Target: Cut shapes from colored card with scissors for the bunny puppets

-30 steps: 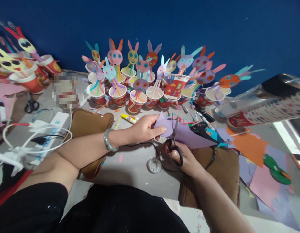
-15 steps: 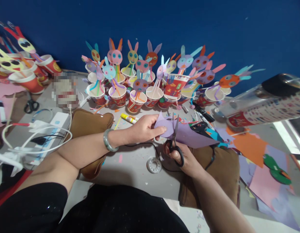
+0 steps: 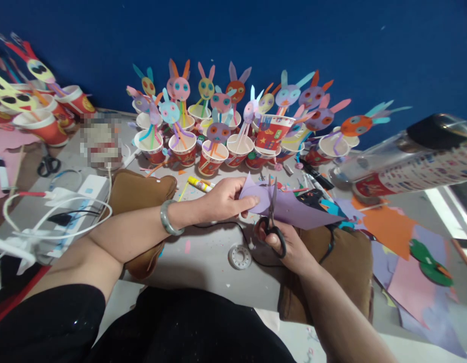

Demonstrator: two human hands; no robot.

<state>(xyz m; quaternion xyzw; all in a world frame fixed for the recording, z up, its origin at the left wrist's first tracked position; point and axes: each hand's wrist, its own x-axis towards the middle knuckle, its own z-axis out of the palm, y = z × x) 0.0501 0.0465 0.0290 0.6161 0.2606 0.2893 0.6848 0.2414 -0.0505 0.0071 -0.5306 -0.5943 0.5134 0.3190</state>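
My left hand [image 3: 230, 199] pinches the left end of a sheet of purple paper [image 3: 291, 207], thumb on top. On that end a rounded outline shows under my thumb. My right hand [image 3: 286, 244] is closed round the black handles of a pair of scissors [image 3: 272, 212]. Their blades point away from me and lie across the paper, just right of my left thumb. The paper's larger part stretches off to the right of the blades. A roll of tape [image 3: 240, 257] lies on the table below my hands, and a yellow glue stick [image 3: 198, 183] sits behind my left wrist.
Red paper cups [image 3: 212, 162] with paper rabbit heads stand in rows along the blue wall. Brown cushions [image 3: 337, 267] lie under both forearms. A power strip [image 3: 80, 212] with white cables is at left. Coloured paper [image 3: 410, 292] and a clear tube of cups [image 3: 410, 161] are at right.
The scissor blades look slightly closer together on the purple paper. Both hands keep nearly the same place, and the objects around them have not moved.
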